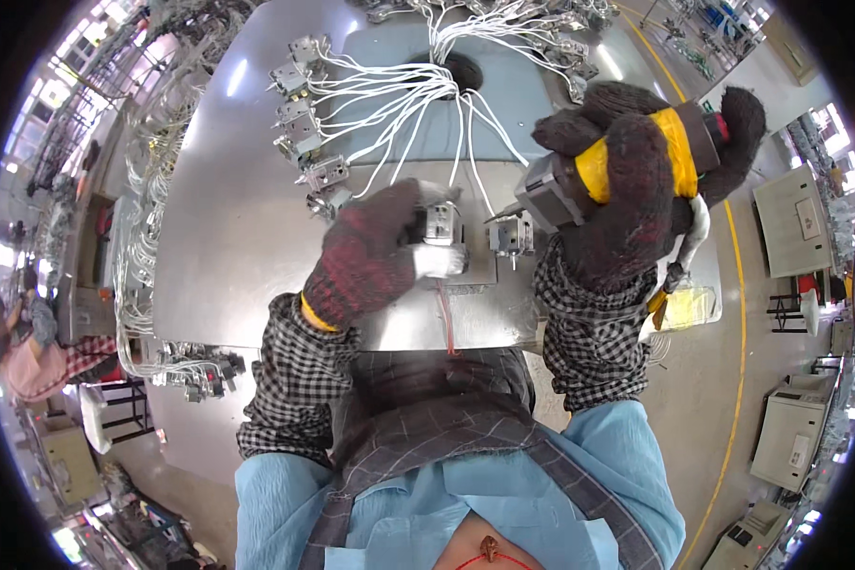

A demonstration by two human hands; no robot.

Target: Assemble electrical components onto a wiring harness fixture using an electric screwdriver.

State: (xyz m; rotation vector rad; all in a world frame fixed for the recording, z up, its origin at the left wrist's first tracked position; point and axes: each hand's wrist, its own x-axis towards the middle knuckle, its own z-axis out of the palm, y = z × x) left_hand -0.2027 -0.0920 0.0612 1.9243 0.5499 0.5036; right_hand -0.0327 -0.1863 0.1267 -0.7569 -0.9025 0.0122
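Head camera view, looking down on a grey metal tabletop (228, 237) where a person works with both hands in dark knitted gloves. At the near middle of the tabletop sits a small metal connector block (441, 226) with white wires rising from it. The left hand (370, 252) is closed around this block, fingers wrapped over its left side and top, pressing it onto a flat metal plate (475, 275). Just to the right of the block stands a second small metal fixture (512, 234), apart from the left hand.

The right hand (636, 180) is raised above the tabletop's right side and grips a grey power screwdriver (579, 185) whose body is wound with yellow tape. The tool lies tilted, with its pointed tip aimed left and down toward the second fixture, close to it; whether the tip touches it cannot be told.

From the block, a bundle of white wires (408, 95) fans up and away to a dark round hole (461, 71) near the far edge. More small metal connectors (299, 123) lie in a curved row on the left end of the wires. Both forearms wear black-and-white checked sleeves (304, 370) over a light blue garment. Further wire harnesses (190, 366) hang over the tabletop's left edge. Another person (28, 342) sits at the far left. Beige machines (788, 427) stand on the floor to the right, beside a yellow floor line (739, 361).
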